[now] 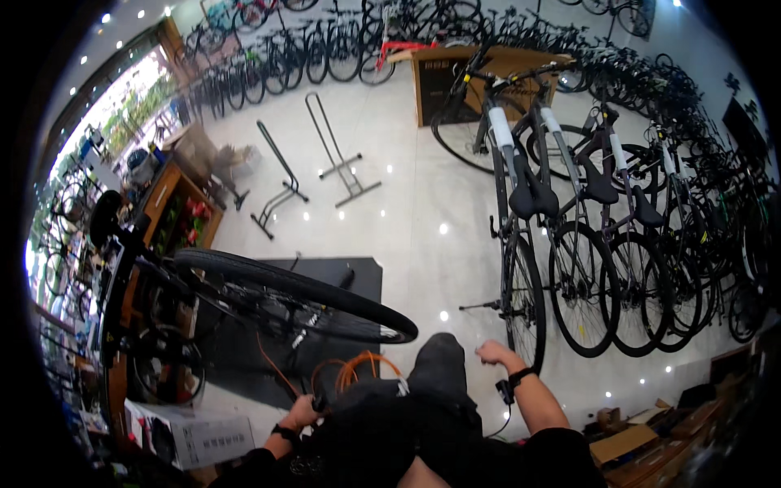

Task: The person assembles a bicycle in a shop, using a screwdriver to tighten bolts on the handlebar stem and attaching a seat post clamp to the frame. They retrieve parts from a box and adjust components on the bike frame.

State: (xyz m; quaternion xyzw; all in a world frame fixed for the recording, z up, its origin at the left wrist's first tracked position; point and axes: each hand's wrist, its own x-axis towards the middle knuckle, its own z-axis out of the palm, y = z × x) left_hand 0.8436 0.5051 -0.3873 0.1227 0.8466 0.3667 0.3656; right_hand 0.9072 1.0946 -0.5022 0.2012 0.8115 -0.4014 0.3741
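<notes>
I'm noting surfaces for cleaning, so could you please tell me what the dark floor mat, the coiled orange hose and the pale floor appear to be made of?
The dark rectangular floor mat looks like matte rubber or foam: flat and dull, with no reflections. The coiled orange hose seems flexible plastic or rubber, judging by its loose loops. The pale floor looks like polished tile or stone, since ceiling lights reflect off it.

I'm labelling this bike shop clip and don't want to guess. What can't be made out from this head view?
- Left hand: it is at a dark tool with an orange hose; the grip is too small and dark to tell.
- Right hand: closed, facing away; anything inside is hidden.
- Front wheel: its hub is lost in shadow.
- White box: cut off by the dark rim.
</notes>
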